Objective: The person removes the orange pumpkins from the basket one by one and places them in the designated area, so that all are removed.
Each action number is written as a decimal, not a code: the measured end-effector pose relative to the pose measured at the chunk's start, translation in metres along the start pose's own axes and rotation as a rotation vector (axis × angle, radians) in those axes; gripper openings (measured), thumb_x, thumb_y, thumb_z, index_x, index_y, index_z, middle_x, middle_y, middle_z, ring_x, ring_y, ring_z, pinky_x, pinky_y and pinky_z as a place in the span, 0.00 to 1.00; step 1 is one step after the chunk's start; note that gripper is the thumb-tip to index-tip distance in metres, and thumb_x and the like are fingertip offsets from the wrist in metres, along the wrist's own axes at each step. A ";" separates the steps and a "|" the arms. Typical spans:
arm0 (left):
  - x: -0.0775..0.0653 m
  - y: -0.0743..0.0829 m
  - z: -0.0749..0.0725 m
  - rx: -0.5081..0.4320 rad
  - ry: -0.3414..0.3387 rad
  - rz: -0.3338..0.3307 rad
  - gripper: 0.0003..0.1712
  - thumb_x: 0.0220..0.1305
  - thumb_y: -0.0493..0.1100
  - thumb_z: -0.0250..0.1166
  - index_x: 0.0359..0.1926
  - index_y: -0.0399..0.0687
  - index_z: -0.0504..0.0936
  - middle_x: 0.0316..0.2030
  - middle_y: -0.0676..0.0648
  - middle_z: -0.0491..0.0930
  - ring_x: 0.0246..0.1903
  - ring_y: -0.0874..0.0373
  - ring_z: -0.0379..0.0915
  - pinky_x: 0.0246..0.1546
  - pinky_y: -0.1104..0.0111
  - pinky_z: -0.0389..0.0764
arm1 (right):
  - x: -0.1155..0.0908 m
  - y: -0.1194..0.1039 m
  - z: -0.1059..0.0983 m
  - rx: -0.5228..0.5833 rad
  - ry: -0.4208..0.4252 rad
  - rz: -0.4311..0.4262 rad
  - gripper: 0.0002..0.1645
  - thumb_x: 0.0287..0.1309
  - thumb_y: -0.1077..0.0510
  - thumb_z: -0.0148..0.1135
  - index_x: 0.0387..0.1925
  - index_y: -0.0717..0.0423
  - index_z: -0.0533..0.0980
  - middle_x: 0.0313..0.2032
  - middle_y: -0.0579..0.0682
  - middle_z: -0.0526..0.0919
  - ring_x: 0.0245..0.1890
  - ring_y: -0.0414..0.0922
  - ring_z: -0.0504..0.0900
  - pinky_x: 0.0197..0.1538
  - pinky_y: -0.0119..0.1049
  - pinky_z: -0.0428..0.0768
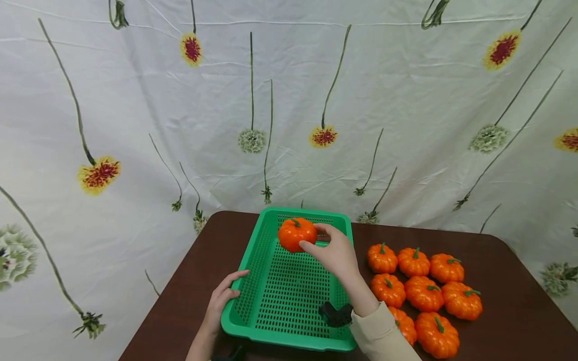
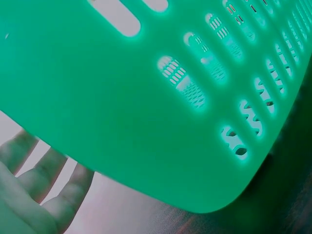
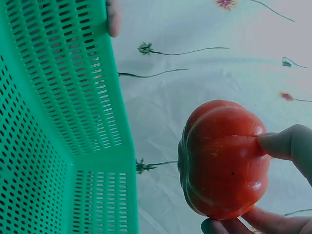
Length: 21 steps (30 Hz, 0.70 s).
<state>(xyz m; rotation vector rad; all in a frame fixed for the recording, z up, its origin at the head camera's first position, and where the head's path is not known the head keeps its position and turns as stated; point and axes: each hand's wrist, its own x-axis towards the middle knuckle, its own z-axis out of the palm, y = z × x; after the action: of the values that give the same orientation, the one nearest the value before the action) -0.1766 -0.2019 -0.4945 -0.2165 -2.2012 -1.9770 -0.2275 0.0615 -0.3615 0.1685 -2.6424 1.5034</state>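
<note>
An orange miniature pumpkin (image 1: pixel 297 234) with a green stem is raised over the far part of a green perforated basket (image 1: pixel 295 343). My right hand (image 1: pixel 331 250) pinches its side between thumb and fingers; the right wrist view shows the thumb on one side of the pumpkin (image 3: pixel 223 161) and fingers beneath. At the basket's left side, my left hand (image 1: pixel 221 301) grips the rim. In the left wrist view its fingers (image 2: pixel 46 170) hook past the edge of the basket wall (image 2: pixel 107 107), tips hidden. No pumpkin shows inside the basket.
Several more orange pumpkins (image 1: pixel 424 294) stand in rows right of the basket on the dark brown table (image 1: pixel 506 281). My right sleeve (image 1: pixel 381 331) overlaps the nearest ones. A white flower-patterned cloth (image 1: pixel 289 100) hangs behind the table.
</note>
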 end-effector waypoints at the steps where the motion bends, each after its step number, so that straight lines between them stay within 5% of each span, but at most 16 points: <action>1: 0.000 0.000 0.000 -0.001 -0.002 0.003 0.27 0.59 0.31 0.46 0.60 0.38 0.73 0.61 0.39 0.68 0.57 0.71 0.62 0.49 0.71 0.66 | -0.002 0.001 -0.003 0.005 0.011 0.001 0.33 0.47 0.44 0.69 0.56 0.48 0.75 0.49 0.47 0.79 0.47 0.47 0.78 0.40 0.43 0.77; 11: -0.001 -0.002 0.000 -0.006 -0.008 0.006 0.27 0.59 0.31 0.46 0.60 0.37 0.73 0.61 0.38 0.67 0.57 0.71 0.62 0.49 0.71 0.66 | -0.030 0.011 -0.032 0.038 0.125 -0.020 0.34 0.47 0.47 0.71 0.57 0.50 0.74 0.52 0.48 0.78 0.47 0.46 0.77 0.45 0.41 0.74; 16: -0.001 -0.002 0.000 -0.015 -0.008 0.004 0.27 0.59 0.31 0.46 0.60 0.37 0.73 0.61 0.38 0.67 0.57 0.70 0.62 0.49 0.71 0.66 | -0.046 0.020 -0.046 0.003 0.192 0.016 0.35 0.46 0.44 0.71 0.57 0.48 0.73 0.48 0.49 0.79 0.41 0.47 0.77 0.42 0.40 0.73; 21: -0.001 -0.002 0.000 -0.005 -0.002 -0.002 0.27 0.59 0.31 0.46 0.60 0.38 0.73 0.61 0.39 0.67 0.57 0.70 0.62 0.49 0.70 0.66 | -0.059 0.025 -0.059 0.003 0.238 0.051 0.37 0.45 0.40 0.70 0.58 0.46 0.72 0.50 0.48 0.78 0.46 0.46 0.76 0.46 0.42 0.75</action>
<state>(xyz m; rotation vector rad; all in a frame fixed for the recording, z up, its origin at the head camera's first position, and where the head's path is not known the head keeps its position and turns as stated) -0.1764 -0.2022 -0.4961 -0.2171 -2.1979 -1.9846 -0.1711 0.1280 -0.3610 -0.0740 -2.4736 1.4425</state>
